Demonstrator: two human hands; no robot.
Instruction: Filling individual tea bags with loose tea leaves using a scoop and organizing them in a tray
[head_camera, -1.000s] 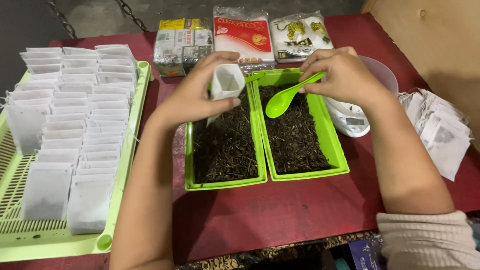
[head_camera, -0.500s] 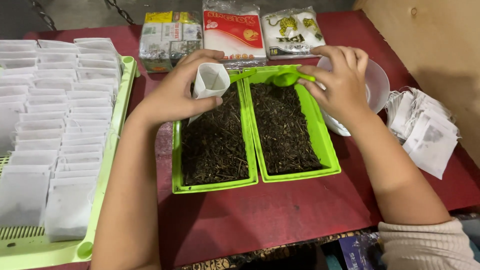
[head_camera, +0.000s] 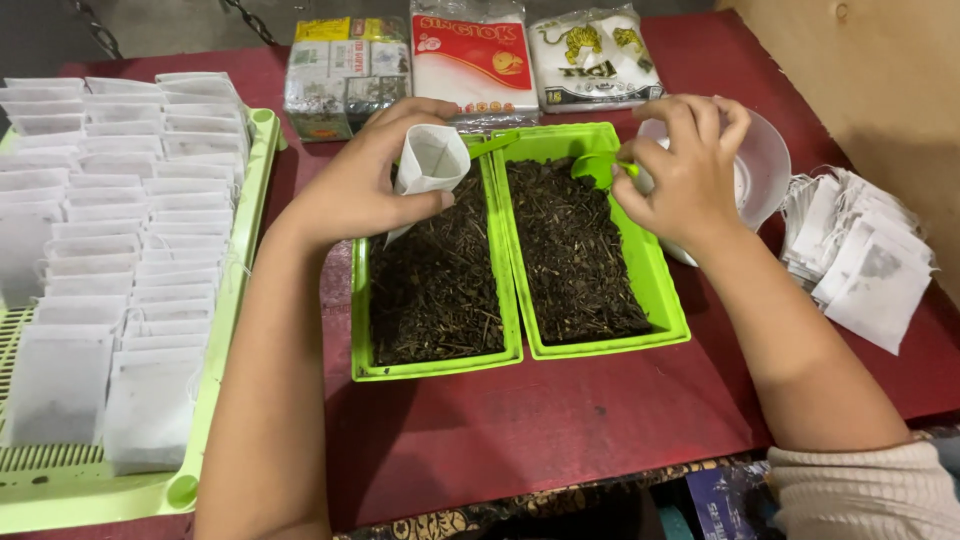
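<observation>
Tea-bag filling station on a red table, both hands engaged.

A pale green slatted tray at left carries rows of filled white bags. Two green trays of loose dark tea sit centre: left tray, right tray. The left hand grasps an open paper tea bag above the left tray's far end, long axis roughly upright, mouth pointing up and far. The right hand pinches a green spoon over the right tray, handle lying left-right, bowl pointing left.
</observation>
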